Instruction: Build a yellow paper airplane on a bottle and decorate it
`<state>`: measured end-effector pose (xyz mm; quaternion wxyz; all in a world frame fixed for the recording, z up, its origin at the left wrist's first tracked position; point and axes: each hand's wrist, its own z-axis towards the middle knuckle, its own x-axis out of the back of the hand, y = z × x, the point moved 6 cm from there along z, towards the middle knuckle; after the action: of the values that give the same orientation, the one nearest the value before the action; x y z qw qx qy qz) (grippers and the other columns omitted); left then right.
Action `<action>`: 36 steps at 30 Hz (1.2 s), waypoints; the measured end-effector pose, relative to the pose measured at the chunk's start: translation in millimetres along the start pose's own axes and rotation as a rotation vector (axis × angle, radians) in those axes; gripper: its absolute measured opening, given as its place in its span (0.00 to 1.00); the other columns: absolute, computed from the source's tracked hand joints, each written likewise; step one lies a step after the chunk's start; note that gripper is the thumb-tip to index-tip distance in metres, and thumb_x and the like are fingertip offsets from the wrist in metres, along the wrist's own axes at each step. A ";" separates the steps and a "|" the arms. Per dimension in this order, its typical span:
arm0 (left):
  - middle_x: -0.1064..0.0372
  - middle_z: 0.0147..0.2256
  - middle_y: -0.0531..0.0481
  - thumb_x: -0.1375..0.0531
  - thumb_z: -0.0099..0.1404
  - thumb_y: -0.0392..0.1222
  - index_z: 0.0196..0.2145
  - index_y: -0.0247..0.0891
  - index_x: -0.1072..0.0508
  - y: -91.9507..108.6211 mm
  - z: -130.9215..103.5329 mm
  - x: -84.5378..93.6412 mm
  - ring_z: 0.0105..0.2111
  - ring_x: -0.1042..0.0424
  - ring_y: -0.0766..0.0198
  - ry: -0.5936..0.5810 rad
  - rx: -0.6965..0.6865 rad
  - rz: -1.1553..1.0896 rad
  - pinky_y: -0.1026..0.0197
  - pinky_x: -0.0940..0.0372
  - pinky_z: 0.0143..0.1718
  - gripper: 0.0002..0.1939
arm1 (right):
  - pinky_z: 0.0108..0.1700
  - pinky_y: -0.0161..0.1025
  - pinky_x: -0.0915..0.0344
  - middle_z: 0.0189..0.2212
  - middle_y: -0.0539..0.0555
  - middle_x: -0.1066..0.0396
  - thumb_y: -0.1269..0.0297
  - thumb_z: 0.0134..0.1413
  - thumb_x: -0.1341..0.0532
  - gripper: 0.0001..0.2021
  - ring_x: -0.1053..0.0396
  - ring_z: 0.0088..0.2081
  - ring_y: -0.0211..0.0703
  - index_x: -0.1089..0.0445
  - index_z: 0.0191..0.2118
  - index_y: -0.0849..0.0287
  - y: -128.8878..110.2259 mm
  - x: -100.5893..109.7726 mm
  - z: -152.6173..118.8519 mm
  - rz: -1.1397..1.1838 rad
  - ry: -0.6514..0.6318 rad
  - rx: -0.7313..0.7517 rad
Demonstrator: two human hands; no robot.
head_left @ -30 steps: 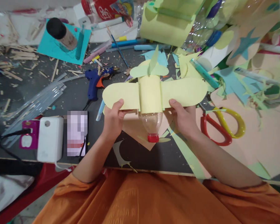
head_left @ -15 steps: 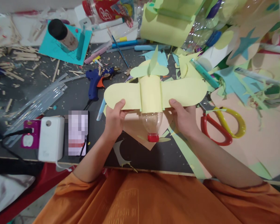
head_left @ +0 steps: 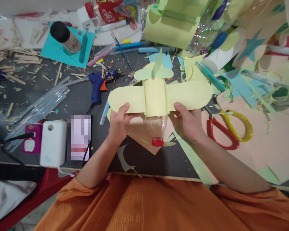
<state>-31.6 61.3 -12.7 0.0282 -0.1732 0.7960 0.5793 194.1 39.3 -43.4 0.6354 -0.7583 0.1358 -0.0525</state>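
Between my hands is a toy airplane (head_left: 155, 96) made from a plastic bottle wrapped in pale yellow paper. Its clear neck (head_left: 157, 124) and red cap (head_left: 158, 141) point toward me, while the paper tail (head_left: 154, 72) with an upright fin faces away. My left hand (head_left: 119, 123) pinches the near edge of the left wing (head_left: 127, 96), thumb on top. On the other side my right hand (head_left: 189, 122) grips the right wing (head_left: 189, 93) the same way. The fingers under both wings are mostly hidden.
Red-and-yellow-handled scissors (head_left: 227, 130) lie right of my right hand. A blue glue gun (head_left: 97, 85) rests left of the plane, near clear glue sticks (head_left: 43, 106). A phone (head_left: 79, 138) and a white power bank (head_left: 53, 143) sit front left. Paper scraps (head_left: 250, 86) cover the right.
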 end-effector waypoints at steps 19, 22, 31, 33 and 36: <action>0.39 0.18 0.57 0.32 0.54 0.48 0.20 0.40 0.35 -11.6 -9.0 -12.7 0.18 0.41 0.74 -0.097 0.113 0.081 0.66 0.39 0.22 0.16 | 0.60 0.58 0.29 0.37 0.53 0.20 0.47 0.56 0.34 0.13 0.23 0.50 0.54 0.23 0.41 0.49 -22.0 -15.0 -8.1 -0.149 -0.183 0.078; 0.36 0.17 0.56 0.34 0.56 0.45 0.19 0.40 0.34 -14.1 -8.0 -11.0 0.18 0.38 0.72 -0.051 0.138 0.111 0.65 0.38 0.23 0.14 | 0.56 0.60 0.27 0.38 0.56 0.20 0.48 0.56 0.34 0.13 0.23 0.49 0.56 0.23 0.38 0.51 -27.3 -18.6 -9.9 -0.221 -0.215 0.093; 0.36 0.16 0.55 0.34 0.53 0.42 0.16 0.39 0.31 -17.1 -7.0 -13.2 0.18 0.37 0.73 -0.077 0.144 0.105 0.65 0.40 0.22 0.13 | 0.52 0.55 0.24 0.33 0.53 0.21 0.49 0.54 0.33 0.12 0.21 0.44 0.51 0.24 0.34 0.52 -26.3 -19.4 -10.4 -0.191 -0.232 0.086; 0.36 0.16 0.55 0.33 0.51 0.43 0.17 0.39 0.30 -17.5 -7.3 -13.2 0.18 0.38 0.73 -0.081 0.149 0.115 0.65 0.41 0.23 0.12 | 0.51 0.54 0.24 0.28 0.52 0.24 0.47 0.53 0.33 0.15 0.22 0.42 0.51 0.26 0.30 0.53 -26.0 -19.9 -10.2 -0.188 -0.244 0.070; 0.35 0.16 0.56 0.32 0.50 0.45 0.17 0.40 0.30 -18.1 -7.4 -12.6 0.18 0.39 0.73 -0.078 0.150 0.136 0.64 0.40 0.23 0.12 | 0.51 0.54 0.24 0.24 0.52 0.27 0.43 0.52 0.33 0.18 0.22 0.40 0.52 0.28 0.28 0.53 -25.9 -20.6 -9.9 -0.163 -0.254 0.055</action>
<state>-13.0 52.6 -23.7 0.0327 -0.0935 0.8454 0.5249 175.5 39.6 -14.2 0.6617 -0.7496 -0.0094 -0.0112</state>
